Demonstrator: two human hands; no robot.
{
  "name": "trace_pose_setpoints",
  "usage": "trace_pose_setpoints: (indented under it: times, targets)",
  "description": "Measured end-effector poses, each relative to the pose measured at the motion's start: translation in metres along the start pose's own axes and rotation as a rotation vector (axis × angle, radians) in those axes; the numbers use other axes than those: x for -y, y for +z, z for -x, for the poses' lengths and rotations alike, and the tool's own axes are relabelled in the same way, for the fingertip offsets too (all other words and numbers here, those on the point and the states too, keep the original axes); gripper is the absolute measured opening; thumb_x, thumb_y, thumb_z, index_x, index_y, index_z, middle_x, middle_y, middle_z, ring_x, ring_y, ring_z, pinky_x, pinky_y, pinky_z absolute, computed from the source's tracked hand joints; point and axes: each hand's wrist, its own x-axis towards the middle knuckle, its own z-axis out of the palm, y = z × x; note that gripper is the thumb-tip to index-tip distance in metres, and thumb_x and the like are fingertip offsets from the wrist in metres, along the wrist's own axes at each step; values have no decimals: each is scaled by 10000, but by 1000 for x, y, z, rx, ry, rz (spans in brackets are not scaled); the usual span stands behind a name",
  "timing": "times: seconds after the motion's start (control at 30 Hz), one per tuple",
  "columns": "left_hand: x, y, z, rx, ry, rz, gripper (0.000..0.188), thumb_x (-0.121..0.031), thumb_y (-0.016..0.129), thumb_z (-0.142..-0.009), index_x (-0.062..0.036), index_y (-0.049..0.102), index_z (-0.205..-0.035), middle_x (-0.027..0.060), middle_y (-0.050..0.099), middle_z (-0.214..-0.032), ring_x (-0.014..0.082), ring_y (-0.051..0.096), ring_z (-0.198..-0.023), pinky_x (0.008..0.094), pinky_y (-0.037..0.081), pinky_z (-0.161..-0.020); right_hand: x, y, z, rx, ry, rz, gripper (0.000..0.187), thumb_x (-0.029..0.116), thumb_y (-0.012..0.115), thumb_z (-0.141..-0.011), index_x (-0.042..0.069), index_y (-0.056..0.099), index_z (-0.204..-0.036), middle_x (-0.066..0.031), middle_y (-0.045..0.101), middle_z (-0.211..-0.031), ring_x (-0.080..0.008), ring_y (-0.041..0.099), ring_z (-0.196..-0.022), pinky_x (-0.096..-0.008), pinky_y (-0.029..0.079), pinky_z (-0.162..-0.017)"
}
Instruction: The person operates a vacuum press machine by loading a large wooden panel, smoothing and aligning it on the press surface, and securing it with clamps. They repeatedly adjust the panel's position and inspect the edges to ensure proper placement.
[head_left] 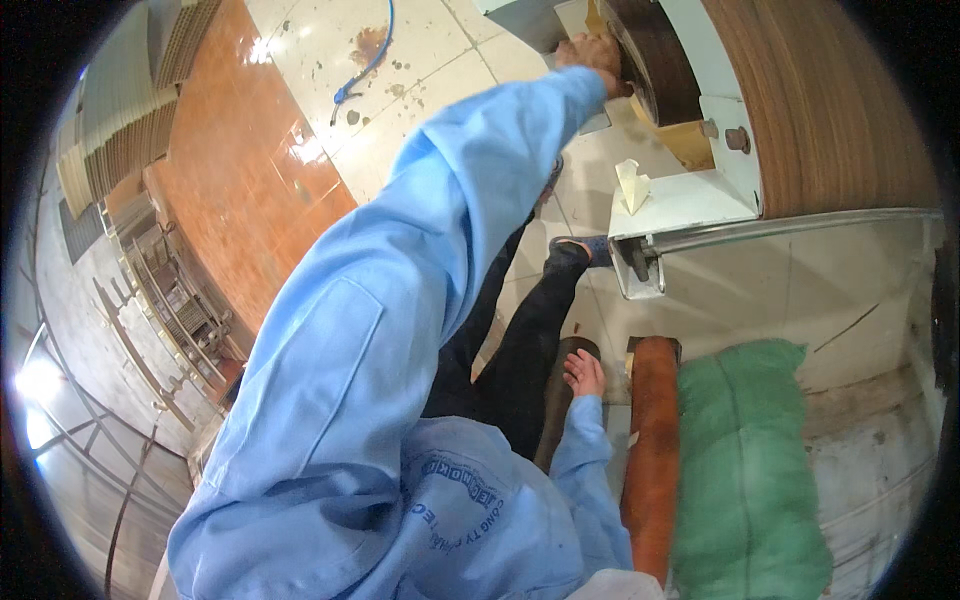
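Note:
My left arm reaches far forward, and my left hand [592, 58] is at the white machine frame beside a dark brown roll [650, 55]. Its fingers look curled, and what they grip, if anything, is hidden. Nearer to me, my right hand [585, 373] hangs low with its fingers apart and nothing in them. It is next to a dark brown cylinder [556, 410], just left of an upright rust-brown roll [653, 450]. Wood-grain sheet [830, 110] covers the right side of the machine frame [690, 205].
A stuffed green sack [750, 470] lies at the right. A cream pointed piece [631, 186] stands on the frame's ledge. A blue hose [375, 60] lies on the stained tile floor. Glossy orange panels [235, 150] and stacked strips [120, 110] are at the left.

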Motion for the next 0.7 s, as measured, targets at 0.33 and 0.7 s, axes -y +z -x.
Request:
trace_pose_setpoints:
  times: [0.33, 0.7]
  targets:
    - [0, 22, 2, -162, -58, -55, 655, -444, 801, -703, -102, 605, -1227, 71, 632, -1178, 248, 573, -1193, 507, 364, -1081, -10, -1, -2, 15, 26, 9, 424, 398, 554, -997, 68, 588, -1261, -100, 696, -1096, -176, 666, -901, -317, 537, -700]
    - [-1, 30, 6, -352, -37, -173, 618, -437, 810, -698, -104, 641, -1191, 101, 648, -1169, 270, 587, -1180, 477, 399, -1065, -12, 2, -6, -60, 81, -8, 465, 420, 550, -994, 57, 575, -1283, -116, 682, -1128, -191, 661, -919, -320, 536, -718]
